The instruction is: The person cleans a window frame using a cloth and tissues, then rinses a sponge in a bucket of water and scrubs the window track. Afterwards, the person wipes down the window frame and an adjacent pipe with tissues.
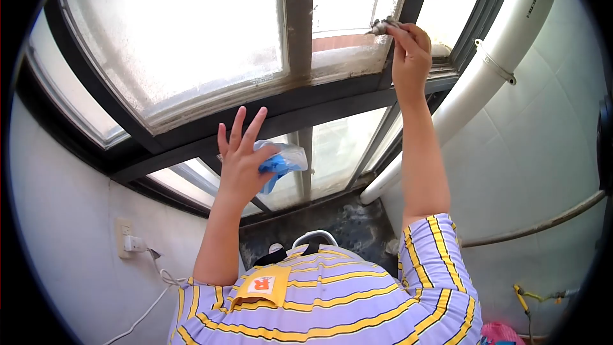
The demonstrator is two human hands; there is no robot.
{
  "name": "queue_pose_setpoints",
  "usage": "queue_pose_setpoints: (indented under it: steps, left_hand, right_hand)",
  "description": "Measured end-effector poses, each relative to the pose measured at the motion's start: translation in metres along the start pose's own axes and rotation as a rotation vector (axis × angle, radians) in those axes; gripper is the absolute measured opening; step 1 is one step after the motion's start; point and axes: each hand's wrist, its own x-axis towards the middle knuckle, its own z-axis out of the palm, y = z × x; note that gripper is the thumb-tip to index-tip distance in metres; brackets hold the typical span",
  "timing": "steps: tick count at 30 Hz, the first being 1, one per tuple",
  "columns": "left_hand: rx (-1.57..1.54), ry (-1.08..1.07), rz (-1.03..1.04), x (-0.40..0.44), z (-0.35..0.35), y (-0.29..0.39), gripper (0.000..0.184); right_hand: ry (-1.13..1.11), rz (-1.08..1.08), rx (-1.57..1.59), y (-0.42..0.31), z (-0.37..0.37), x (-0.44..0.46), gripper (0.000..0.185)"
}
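Note:
My right hand (412,48) is raised at the upper right, its fingers closed on a crumpled, dirty grey cloth (385,25) in front of the window pane (348,57). Whether the cloth touches the glass I cannot tell. Lower and to the left, my left hand (244,153) pinches a blue and clear plastic packet (281,160) between thumb and index finger, with the other fingers stretched out. The packet is beside the dark window frame (319,99). Grime streaks the lower edge of the large left pane (172,38).
A white pipe (491,70) runs down the right side by the tiled wall (543,128). At the left, a plug with a white cable sits in a wall socket (124,236). A white rimmed object (316,237) stands on the dark floor (357,223). A hose (536,227) crosses the right wall.

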Motion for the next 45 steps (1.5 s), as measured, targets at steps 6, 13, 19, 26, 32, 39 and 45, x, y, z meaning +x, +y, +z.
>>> queue_pose_setpoints:
  steps: [6, 13, 19, 26, 32, 39, 45]
  left_hand:
    - [-0.012, -0.019, -0.081, 0.012, 0.020, 0.001, 0.031]
    - [0.007, -0.011, -0.118, 0.011, 0.024, 0.002, 0.031]
    - [0.008, -0.024, -0.110, 0.011, 0.017, 0.003, 0.031]
    - [-0.012, -0.029, -0.111, 0.011, 0.018, 0.001, 0.032]
    - [-0.047, -0.040, -0.103, 0.011, 0.017, -0.003, 0.033]
    - [-0.081, -0.061, -0.104, 0.012, 0.016, -0.003, 0.034]
    - [-0.098, -0.074, -0.088, 0.011, 0.015, -0.006, 0.032]
  right_hand:
    - [-0.106, -0.053, -0.171, 0.002, -0.007, -0.046, 0.027]
    - [-0.182, 0.057, -0.106, 0.007, -0.010, -0.091, 0.030]
    - [-0.183, 0.277, 0.157, 0.002, -0.029, -0.063, 0.025]
    - [-0.053, 0.116, -0.063, 0.004, -0.003, -0.050, 0.026]
    - [-0.059, 0.175, -0.094, -0.012, 0.015, -0.099, 0.020]
    - [-0.093, 0.261, 0.115, -0.026, 0.015, -0.100, 0.021]
    - [-0.142, 0.099, 0.046, -0.061, 0.030, -0.101, 0.026]
